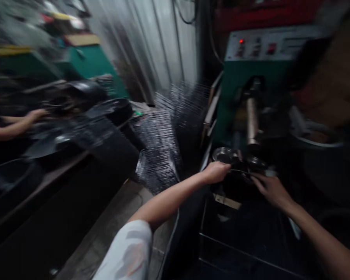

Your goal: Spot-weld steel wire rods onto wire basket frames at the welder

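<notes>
My left hand (217,172) is closed at the near side of the green machine, beside a round metal cup-like part (222,154). A dark piece with a thin pale edge (240,171) spans the gap between my hands. Its kind is lost in shadow and blur. My right hand (270,189) has its thumb and fingers at the right end of that piece, near a second shiny round part (256,162). Above both hands, a metal cylinder (251,120) sticks out from the green machine (231,101).
A control panel (275,46) with a lit red light tops the machine. Stacked wire racks (159,155) stand to the left. Farther left, a person's arm (20,125) reaches over a bench with dark pans (111,111). A pale bucket (321,144) is at the right.
</notes>
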{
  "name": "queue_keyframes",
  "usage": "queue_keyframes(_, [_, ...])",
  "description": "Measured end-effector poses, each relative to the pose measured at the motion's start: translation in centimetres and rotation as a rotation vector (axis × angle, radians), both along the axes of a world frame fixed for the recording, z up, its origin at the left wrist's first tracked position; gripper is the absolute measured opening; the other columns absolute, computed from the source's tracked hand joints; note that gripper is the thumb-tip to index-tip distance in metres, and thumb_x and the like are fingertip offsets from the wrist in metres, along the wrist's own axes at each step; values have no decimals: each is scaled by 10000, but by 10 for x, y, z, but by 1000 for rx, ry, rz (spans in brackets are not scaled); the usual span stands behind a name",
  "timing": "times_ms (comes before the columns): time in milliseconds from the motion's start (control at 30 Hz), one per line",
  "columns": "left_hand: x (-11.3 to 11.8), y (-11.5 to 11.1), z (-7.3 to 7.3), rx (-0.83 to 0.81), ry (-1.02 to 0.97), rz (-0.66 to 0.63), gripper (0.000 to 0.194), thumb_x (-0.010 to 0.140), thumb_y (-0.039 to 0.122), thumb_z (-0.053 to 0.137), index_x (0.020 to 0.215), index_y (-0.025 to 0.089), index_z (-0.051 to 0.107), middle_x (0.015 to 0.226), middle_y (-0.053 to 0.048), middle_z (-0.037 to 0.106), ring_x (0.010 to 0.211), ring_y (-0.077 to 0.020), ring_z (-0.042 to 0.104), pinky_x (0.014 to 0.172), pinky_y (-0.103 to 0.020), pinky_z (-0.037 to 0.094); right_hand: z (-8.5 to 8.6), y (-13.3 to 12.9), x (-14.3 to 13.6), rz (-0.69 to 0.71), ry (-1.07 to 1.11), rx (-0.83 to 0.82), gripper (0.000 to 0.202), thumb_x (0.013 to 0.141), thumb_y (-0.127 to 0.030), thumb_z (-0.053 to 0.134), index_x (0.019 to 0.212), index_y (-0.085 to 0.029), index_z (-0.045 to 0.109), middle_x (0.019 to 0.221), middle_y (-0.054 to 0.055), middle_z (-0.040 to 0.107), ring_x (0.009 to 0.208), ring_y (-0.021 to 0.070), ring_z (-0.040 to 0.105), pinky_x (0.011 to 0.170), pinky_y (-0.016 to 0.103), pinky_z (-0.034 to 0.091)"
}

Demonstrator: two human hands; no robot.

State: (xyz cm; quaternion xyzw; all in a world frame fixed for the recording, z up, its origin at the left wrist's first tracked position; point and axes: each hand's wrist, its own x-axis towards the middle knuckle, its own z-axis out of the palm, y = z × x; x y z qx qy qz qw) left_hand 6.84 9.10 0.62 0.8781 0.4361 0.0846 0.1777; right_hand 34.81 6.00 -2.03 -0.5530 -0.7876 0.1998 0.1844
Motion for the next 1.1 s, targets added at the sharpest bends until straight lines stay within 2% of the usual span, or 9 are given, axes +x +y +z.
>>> queue_keyframes(100, [0, 5, -5, 35, -27, -21, 224, 1026, 254, 422, 1042, 190, 636, 956, -81, 735, 871, -212, 717, 710, -261, 494, 14, 1, -5, -16, 41, -31, 411, 979, -439, 466, 1169, -238, 770, 1149, 66, 769, 1083, 300, 721, 962, 418, 548])
queue_keyframes(200, [2, 4, -5, 54, -29, -24, 226, 1034, 279, 425, 1082, 205, 633, 932, -65, 734, 868, -209, 723, 725, -258, 505, 20, 0, -6, -6, 67, -34, 366, 1004, -390, 482, 1168, -234, 770, 1137, 60, 773, 1076, 274, 722, 941, 372, 550])
queue_keyframes(433, [1, 2, -2, 58, 1, 17, 185, 1018, 275, 479, 1055, 211, 649, 942, -65, 749, 884, -217, 735, 747, -262, 513, 19, -5, -10, -81, -155, -55, 328, 1022, -343, 509, 1261, -317, 732, 1209, 30, 752, 1104, 296, 711, 887, 391, 562])
queue_keyframes(600, [-2, -1, -1, 54, 6, 30, 196, 1018, 254, 477, 949, 189, 648, 900, -64, 751, 868, -206, 733, 753, -256, 501, 21, -4, -12, -92, -199, -78, 335, 1036, -365, 488, 1265, -321, 730, 1235, 30, 741, 1110, 302, 707, 887, 398, 556])
queue_keyframes(800, [1, -3, -4, 57, 11, 42, 216, 1034, 252, 447, 996, 200, 653, 906, -63, 752, 853, -204, 732, 726, -254, 487, 23, -2, -14, -86, -221, -90, 321, 1043, -368, 476, 1223, -307, 735, 1232, 34, 742, 1111, 289, 699, 898, 383, 538])
queue_keyframes(933, [2, -2, -5, 56, 24, 28, 226, 1032, 261, 449, 1013, 214, 670, 917, -64, 753, 845, -203, 728, 715, -255, 479, 25, -1, -16, -76, -238, -97, 304, 1043, -357, 478, 1190, -295, 737, 1198, 46, 750, 1092, 277, 700, 895, 353, 523])
queue_keyframes(1100, [3, 2, -1, 72, 31, 24, 250, 1021, 257, 434, 983, 208, 675, 884, -60, 745, 821, -197, 713, 720, -261, 480, 28, 3, -17, -40, -226, -66, 281, 1042, -345, 483, 1115, -277, 745, 1065, 54, 771, 1039, 255, 704, 876, 316, 501])
